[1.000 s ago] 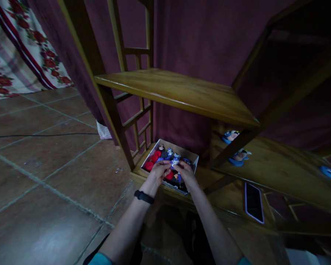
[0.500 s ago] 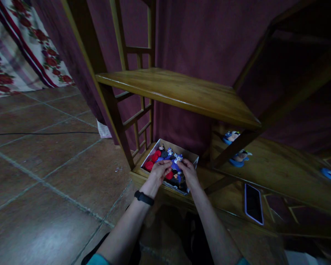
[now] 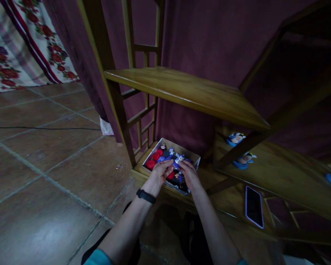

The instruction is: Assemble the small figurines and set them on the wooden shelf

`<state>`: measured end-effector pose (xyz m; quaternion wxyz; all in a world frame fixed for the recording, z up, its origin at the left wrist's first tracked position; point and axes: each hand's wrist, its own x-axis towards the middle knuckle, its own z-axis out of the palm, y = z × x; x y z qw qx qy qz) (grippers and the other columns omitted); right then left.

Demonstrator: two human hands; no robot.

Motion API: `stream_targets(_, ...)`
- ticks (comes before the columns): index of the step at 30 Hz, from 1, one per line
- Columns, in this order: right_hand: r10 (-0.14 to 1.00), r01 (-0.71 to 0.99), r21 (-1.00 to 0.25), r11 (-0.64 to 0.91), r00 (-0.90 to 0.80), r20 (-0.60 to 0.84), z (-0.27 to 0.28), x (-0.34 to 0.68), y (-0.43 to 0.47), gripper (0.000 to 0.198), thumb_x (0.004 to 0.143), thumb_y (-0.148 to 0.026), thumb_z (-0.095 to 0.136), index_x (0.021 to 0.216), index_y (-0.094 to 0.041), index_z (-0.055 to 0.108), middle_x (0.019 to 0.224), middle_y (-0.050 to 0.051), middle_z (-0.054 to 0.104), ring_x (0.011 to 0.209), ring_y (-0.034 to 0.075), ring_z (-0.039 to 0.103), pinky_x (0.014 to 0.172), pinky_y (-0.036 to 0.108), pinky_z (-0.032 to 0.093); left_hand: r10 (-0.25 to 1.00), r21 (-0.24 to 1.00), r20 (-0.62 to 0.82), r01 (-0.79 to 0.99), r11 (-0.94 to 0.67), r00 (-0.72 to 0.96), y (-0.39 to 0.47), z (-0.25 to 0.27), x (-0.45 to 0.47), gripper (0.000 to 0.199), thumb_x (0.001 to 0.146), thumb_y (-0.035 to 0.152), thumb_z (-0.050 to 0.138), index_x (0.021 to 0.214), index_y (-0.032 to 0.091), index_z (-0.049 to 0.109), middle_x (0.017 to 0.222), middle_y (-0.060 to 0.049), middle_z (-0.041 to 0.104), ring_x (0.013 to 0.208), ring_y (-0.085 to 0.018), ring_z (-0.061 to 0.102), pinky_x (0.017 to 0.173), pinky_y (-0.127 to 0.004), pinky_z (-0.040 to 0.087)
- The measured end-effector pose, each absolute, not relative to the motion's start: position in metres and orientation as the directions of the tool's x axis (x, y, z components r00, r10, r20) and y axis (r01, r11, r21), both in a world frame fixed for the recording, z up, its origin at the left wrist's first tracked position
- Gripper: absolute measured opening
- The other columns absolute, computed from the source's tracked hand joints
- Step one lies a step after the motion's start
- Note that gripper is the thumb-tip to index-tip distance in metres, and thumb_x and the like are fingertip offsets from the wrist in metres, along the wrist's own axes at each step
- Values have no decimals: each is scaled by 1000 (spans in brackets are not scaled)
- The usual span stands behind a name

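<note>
Both hands are over an open cardboard box (image 3: 194,156) on the low wooden shelf. Between them is a small white-and-purple figurine (image 3: 180,158), with the fingertips of my right hand (image 3: 189,173) closed on it. My left hand (image 3: 160,172) is just to its left, thumb and fingers pinched together; what they hold, if anything, is too small to make out. Red discs (image 3: 151,163), another white-and-purple figurine (image 3: 171,151) and a dark-haired figurine (image 3: 177,174) lie in the box around my fingers.
A wooden shelf board (image 3: 182,86) spans above the box, with an upright post (image 3: 118,110) to the left. Blue-based figurines (image 3: 244,161) and a phone (image 3: 254,207) rest on shelves to the right. A black cable (image 3: 44,128) crosses the tiled floor.
The view has shifted slightly, so the shelf and box appear a little further right. My hands stay at the same place over the box, with the figurine still between them.
</note>
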<state>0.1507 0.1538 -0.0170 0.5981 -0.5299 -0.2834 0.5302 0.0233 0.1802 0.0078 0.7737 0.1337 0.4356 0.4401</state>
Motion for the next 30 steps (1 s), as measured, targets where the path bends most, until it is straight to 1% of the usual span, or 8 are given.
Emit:
stream_targets(5,956,-279,-957,-80,249,-153,-12,148,152,34,63,-42,71,88,-19,70,93,4,70,87,20,62,78,31,47,796,576,-555,-579,577,240,179,10,24,8,70,9,69,68,11,62,58,-2,61,49,-7,57,52,-17,51)
stream_targets(10,956,-250,-962,-113,236,-174,-13,150,153,39,61,-46,71,90,-20,70,95,5,70,89,22,62,77,33,48,782,564,-572,-575,594,247,178,10,23,9,68,10,71,68,11,62,60,-3,62,51,-8,59,54,-17,52)
stream_targets(16,969,-237,-965,-116,189,-163,-8,151,151,41,63,-48,70,93,-20,69,99,5,69,92,22,62,80,33,49,764,540,-585,-572,617,271,178,7,22,8,68,10,71,68,11,63,64,-5,65,57,-10,62,59,-20,54)
stream_targets(21,980,-212,-974,-82,161,-117,-4,151,149,37,66,-45,68,92,-19,69,95,4,69,90,21,62,82,34,49,761,538,-590,-571,620,271,177,6,22,6,69,7,69,70,10,64,65,-5,66,58,-10,63,60,-20,53)
stream_targets(26,976,-175,-981,-79,185,-111,-10,150,151,33,66,-44,68,89,-20,69,94,3,69,86,19,62,81,34,49,762,543,-598,-574,614,250,176,6,22,6,68,7,69,71,10,65,65,-6,67,59,-11,64,61,-21,53)
stream_targets(30,979,-172,-983,-56,185,-88,-10,148,150,28,69,-42,65,87,-21,69,90,2,69,82,19,63,80,35,49,768,543,-598,-589,598,228,175,1,22,7,68,7,70,71,11,65,66,-5,67,60,-11,64,62,-21,54)
